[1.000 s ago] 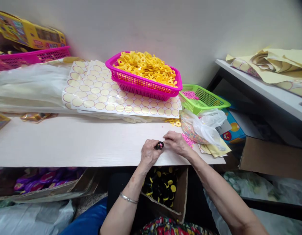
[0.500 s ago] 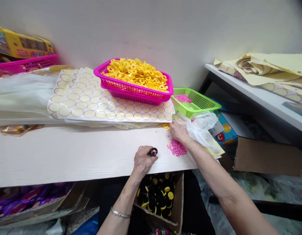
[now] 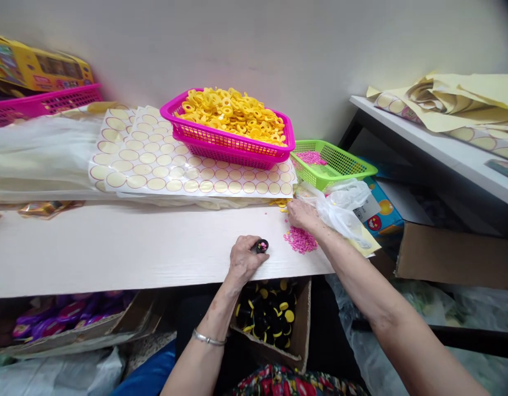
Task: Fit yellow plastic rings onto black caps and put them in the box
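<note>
My left hand (image 3: 244, 257) is closed around a small black container (image 3: 261, 246) on the tabletop. Its round mouth faces up, and pink bits with a little yellow show inside. To its right lies a loose heap of small pink beads (image 3: 301, 240). Just beyond that heap, my right hand (image 3: 304, 214) reaches down with bunched fingers beside some small yellow pieces (image 3: 281, 203). Its fingertips are mostly hidden, so what they pinch does not show. A crumpled clear plastic bag (image 3: 342, 203) lies against the right hand and wrist.
A pink basket (image 3: 233, 153) heaped with yellow rings rests on sheets of round stickers (image 3: 155, 176). Behind the bag stands a green basket (image 3: 348, 165) with pink beads. Below the table edge, a cardboard box (image 3: 302, 324) holds black pieces with yellow caps.
The camera view has shifted slightly. Both hands keep nearly the same places on the table, the left still around the black container, the right still by the yellow pieces.
</note>
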The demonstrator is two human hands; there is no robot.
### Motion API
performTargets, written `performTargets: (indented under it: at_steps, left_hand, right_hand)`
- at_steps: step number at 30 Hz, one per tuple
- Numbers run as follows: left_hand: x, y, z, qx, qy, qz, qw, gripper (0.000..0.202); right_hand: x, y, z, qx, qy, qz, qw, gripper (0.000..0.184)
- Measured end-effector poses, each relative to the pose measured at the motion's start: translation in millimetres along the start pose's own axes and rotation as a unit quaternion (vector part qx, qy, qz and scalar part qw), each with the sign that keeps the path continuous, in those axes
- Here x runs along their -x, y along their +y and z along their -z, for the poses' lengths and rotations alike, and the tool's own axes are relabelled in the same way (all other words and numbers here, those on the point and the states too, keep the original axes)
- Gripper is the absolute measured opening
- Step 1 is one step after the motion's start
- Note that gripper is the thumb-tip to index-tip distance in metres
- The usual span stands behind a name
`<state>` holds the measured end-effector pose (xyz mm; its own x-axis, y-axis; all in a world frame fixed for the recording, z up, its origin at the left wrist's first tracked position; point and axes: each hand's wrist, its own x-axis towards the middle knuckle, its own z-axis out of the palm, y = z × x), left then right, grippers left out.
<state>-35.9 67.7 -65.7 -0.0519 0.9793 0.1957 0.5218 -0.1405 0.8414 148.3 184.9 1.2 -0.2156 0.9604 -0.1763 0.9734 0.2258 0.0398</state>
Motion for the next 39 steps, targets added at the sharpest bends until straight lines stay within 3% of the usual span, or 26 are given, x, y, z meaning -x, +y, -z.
performTargets:
  at_steps: [7, 11, 14, 18, 24, 26, 28, 32, 36, 39]
  left_hand:
    - [1, 6, 3.7, 0.003, -0.004, 0.002, 1.0, 0.029]
    - [2, 9, 4.8, -0.001, -0.01, -0.013, 1.0, 0.023]
    - [2, 10, 5.1, -0.014, -0.007, -0.023, 1.0, 0.016]
    - [2, 11, 4.7, -0.021, -0.001, -0.024, 0.999, 0.01]
    - [1, 13, 6.3, -0.01, 0.001, -0.016, 1.0, 0.011]
    - [2, 12, 11.1, 0.033, -0.004, 0.001, 0.999, 0.014]
    - [2, 10, 17.3, 0.139, -0.005, 0.036, 0.99, 0.023]
    - [1, 10, 21.9, 0.338, 0.004, 0.138, 0.931, 0.029]
    - [-1, 24, 10.9, 0.351, -0.002, 0.18, 0.919, 0.026]
    - [-2, 31, 4.1, 0.341, 0.027, 0.178, 0.923, 0.029]
  right_hand:
    - [26, -3, 7, -0.047, 0.069, 0.034, 0.996, 0.023]
    - [61, -20, 8, -0.239, 0.113, 0.178, 0.948, 0.021]
    - [84, -39, 4, -0.284, 0.099, 0.242, 0.922, 0.016]
    - [95, -56, -4, -0.25, 0.106, 0.244, 0.931, 0.012]
    - [95, -62, -7, -0.221, 0.101, 0.228, 0.943, 0.011]
    - [96, -63, -5, -0.22, 0.095, 0.224, 0.945, 0.012]
    - [96, -66, -3, -0.221, 0.088, 0.219, 0.946, 0.012]
    - [94, -69, -7, -0.252, 0.087, 0.209, 0.941, 0.011]
    - [90, -70, -17, -0.396, 0.102, 0.18, 0.895, 0.011]
    - [89, -74, -27, -0.573, 0.094, 0.103, 0.808, 0.013]
